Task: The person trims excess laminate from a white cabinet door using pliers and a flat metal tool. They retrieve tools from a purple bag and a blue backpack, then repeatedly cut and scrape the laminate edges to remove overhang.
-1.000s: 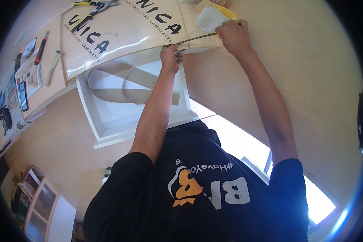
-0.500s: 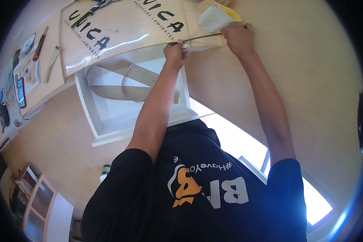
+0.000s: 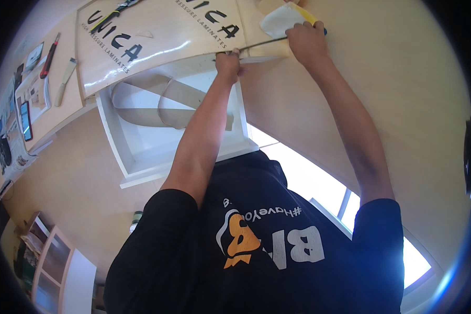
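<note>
My right hand [image 3: 307, 44] is closed round the handle of a long, thin, file-like tool [image 3: 264, 43]. A blue handle end shows past its fingers. The dark shaft runs left along the front edge of the laminate-covered board [image 3: 162, 44]. At that edge my left hand [image 3: 228, 65] is closed, its thumb over the tool's far end; its other fingers are partly hidden. Beneath the left forearm, an open white drawer [image 3: 121, 149] juts out from under the board. Curved beige strips [image 3: 144, 116] lie in it. Behind the right hand lies a white and yellow pouch-like item [image 3: 281, 23].
Yellow-black pliers [image 3: 110, 17] lie on the board. Left of it are a red-black utility knife [image 3: 49, 60], a scraper [image 3: 65, 82], a phone [image 3: 26, 120] and papers [image 3: 34, 97]. A shelf unit [image 3: 52, 261] stands at lower left. Bright window panes [image 3: 309, 175] show beside my torso.
My right hand has shifted slightly up and left with the tool, and the blue handle end now shows. The left hand stays at the board's edge, its fingers turned slightly.
</note>
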